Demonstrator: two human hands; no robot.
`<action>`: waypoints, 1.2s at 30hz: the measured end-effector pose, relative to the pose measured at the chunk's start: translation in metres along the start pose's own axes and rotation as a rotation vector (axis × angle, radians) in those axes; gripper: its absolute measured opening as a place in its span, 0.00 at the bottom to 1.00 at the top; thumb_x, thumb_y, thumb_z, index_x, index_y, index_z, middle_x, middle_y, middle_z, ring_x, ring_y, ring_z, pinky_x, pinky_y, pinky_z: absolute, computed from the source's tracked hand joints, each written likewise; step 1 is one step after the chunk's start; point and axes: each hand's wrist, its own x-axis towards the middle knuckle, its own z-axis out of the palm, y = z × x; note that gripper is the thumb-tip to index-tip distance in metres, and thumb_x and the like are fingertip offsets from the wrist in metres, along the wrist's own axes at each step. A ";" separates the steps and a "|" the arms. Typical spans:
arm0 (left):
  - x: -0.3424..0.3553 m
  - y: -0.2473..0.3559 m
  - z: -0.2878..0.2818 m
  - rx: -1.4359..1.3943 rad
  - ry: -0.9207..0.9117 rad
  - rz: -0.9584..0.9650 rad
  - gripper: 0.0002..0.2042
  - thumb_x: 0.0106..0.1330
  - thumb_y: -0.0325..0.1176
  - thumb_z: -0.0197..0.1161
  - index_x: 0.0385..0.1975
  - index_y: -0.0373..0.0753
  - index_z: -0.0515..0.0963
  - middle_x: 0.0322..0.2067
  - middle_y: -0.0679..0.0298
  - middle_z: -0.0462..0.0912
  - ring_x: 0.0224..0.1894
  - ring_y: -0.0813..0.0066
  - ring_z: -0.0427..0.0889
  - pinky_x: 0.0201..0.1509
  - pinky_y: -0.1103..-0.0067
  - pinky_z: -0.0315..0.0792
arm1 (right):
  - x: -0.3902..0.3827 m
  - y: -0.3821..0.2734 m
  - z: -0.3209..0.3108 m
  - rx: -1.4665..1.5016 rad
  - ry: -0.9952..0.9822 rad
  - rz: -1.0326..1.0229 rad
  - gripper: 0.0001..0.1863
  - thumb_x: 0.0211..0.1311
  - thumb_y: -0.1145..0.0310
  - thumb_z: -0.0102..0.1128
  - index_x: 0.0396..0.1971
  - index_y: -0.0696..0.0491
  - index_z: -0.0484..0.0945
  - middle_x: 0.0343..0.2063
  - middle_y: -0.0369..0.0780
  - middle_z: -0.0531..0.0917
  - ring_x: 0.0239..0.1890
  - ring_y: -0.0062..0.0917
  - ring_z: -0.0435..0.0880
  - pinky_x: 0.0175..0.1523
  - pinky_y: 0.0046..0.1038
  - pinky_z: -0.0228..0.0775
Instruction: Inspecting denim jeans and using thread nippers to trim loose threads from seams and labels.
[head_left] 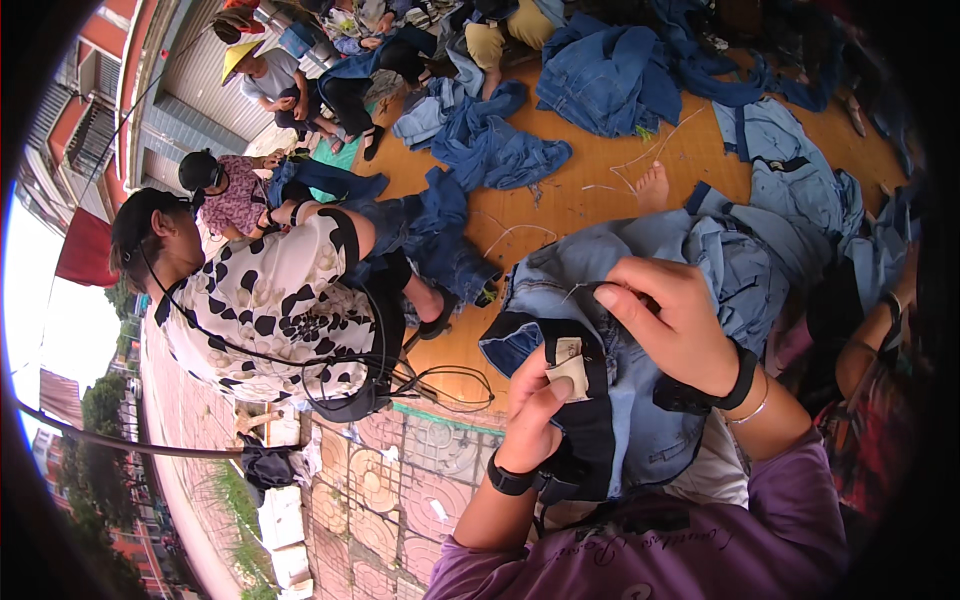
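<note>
Faded blue denim garment [642, 395], dark-lined, rumpled

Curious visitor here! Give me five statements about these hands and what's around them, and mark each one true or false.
1. The left hand touches a pale label on the denim garment. True.
2. The right hand is spread wide open. False: its thumb and index finger are pinched together.
3. A bare foot rests on the wood-coloured surface. True.
4. The wearer's right sleeve is yellow. False: it is purple.
5. The left wrist is bare. False: it wears a black band.
</note>
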 end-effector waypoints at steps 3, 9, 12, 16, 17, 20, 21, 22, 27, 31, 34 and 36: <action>-0.002 -0.001 0.003 -0.084 -0.017 0.072 0.24 0.64 0.38 0.52 0.57 0.30 0.71 0.47 0.63 0.80 0.49 0.77 0.77 0.55 0.80 0.68 | 0.000 0.003 -0.005 0.185 0.062 0.290 0.15 0.67 0.62 0.60 0.26 0.58 0.73 0.15 0.37 0.69 0.18 0.20 0.66 0.24 0.26 0.57; 0.000 0.005 0.011 -0.044 0.022 0.017 0.23 0.68 0.42 0.56 0.56 0.31 0.70 0.47 0.63 0.80 0.48 0.79 0.77 0.54 0.81 0.69 | -0.005 -0.001 -0.010 0.457 -0.108 0.310 0.14 0.64 0.61 0.64 0.32 0.56 0.73 0.21 0.31 0.70 0.24 0.12 0.62 0.28 0.20 0.55; 0.000 0.002 0.011 0.293 -0.029 0.157 0.18 0.59 0.19 0.63 0.50 0.36 0.73 0.46 0.66 0.80 0.46 0.83 0.77 0.51 0.85 0.70 | -0.004 -0.022 -0.013 0.445 -0.205 0.243 0.15 0.55 0.66 0.70 0.36 0.56 0.74 0.24 0.31 0.72 0.25 0.13 0.65 0.29 0.19 0.58; 0.005 0.012 0.027 0.351 -0.021 0.166 0.19 0.59 0.21 0.66 0.50 0.35 0.73 0.39 0.70 0.79 0.41 0.85 0.76 0.47 0.84 0.71 | -0.010 -0.028 -0.009 0.402 -0.222 0.146 0.14 0.52 0.72 0.70 0.35 0.56 0.74 0.25 0.33 0.74 0.26 0.13 0.69 0.30 0.18 0.62; 0.004 0.013 0.028 0.350 -0.021 0.164 0.19 0.59 0.21 0.66 0.50 0.35 0.73 0.39 0.70 0.79 0.41 0.85 0.76 0.47 0.84 0.71 | -0.012 -0.028 -0.009 0.426 -0.240 0.197 0.13 0.53 0.73 0.69 0.34 0.56 0.73 0.25 0.33 0.75 0.26 0.13 0.70 0.30 0.18 0.62; -0.002 0.012 0.022 0.421 -0.069 0.162 0.19 0.59 0.21 0.66 0.50 0.35 0.73 0.43 0.66 0.80 0.44 0.82 0.78 0.50 0.85 0.70 | -0.015 -0.024 -0.010 0.507 -0.187 0.333 0.08 0.57 0.77 0.64 0.33 0.58 0.72 0.24 0.30 0.73 0.26 0.10 0.67 0.30 0.17 0.60; -0.002 0.012 0.020 0.421 -0.068 0.160 0.19 0.59 0.21 0.66 0.50 0.35 0.73 0.43 0.66 0.80 0.44 0.82 0.78 0.50 0.85 0.70 | -0.015 -0.022 -0.011 0.508 -0.124 0.382 0.07 0.58 0.78 0.62 0.32 0.58 0.72 0.24 0.29 0.73 0.26 0.09 0.66 0.30 0.16 0.59; -0.003 0.012 0.019 0.314 -0.056 0.153 0.18 0.60 0.21 0.66 0.50 0.35 0.73 0.44 0.66 0.80 0.45 0.82 0.78 0.52 0.84 0.69 | -0.015 -0.019 -0.011 0.471 -0.142 0.364 0.05 0.61 0.78 0.60 0.32 0.58 0.72 0.24 0.27 0.71 0.26 0.08 0.64 0.30 0.15 0.58; -0.009 0.010 0.011 -0.001 -0.027 0.060 0.23 0.63 0.33 0.50 0.57 0.29 0.69 0.52 0.59 0.78 0.55 0.73 0.75 0.62 0.77 0.64 | -0.022 -0.015 -0.009 0.521 -0.090 0.414 0.05 0.60 0.76 0.61 0.32 0.55 0.73 0.23 0.26 0.71 0.26 0.06 0.63 0.29 0.13 0.51; -0.010 0.012 0.012 0.081 -0.021 0.033 0.26 0.62 0.33 0.46 0.60 0.27 0.67 0.54 0.57 0.77 0.58 0.70 0.74 0.64 0.76 0.63 | -0.028 -0.020 -0.016 0.460 -0.019 0.305 0.05 0.60 0.78 0.59 0.33 0.55 0.73 0.23 0.27 0.71 0.25 0.07 0.63 0.29 0.13 0.50; -0.009 0.016 0.017 0.125 -0.035 0.049 0.25 0.63 0.32 0.45 0.59 0.27 0.67 0.54 0.58 0.77 0.57 0.71 0.74 0.63 0.77 0.63 | -0.032 -0.033 -0.018 0.475 0.034 0.287 0.06 0.58 0.78 0.62 0.31 0.56 0.73 0.20 0.29 0.74 0.23 0.08 0.65 0.28 0.16 0.54; -0.007 0.015 0.018 0.171 -0.018 0.058 0.25 0.64 0.35 0.46 0.58 0.27 0.68 0.52 0.56 0.78 0.56 0.70 0.76 0.63 0.76 0.65 | -0.038 -0.044 -0.019 0.422 0.055 0.244 0.08 0.56 0.78 0.64 0.31 0.57 0.73 0.20 0.30 0.75 0.23 0.08 0.66 0.27 0.16 0.55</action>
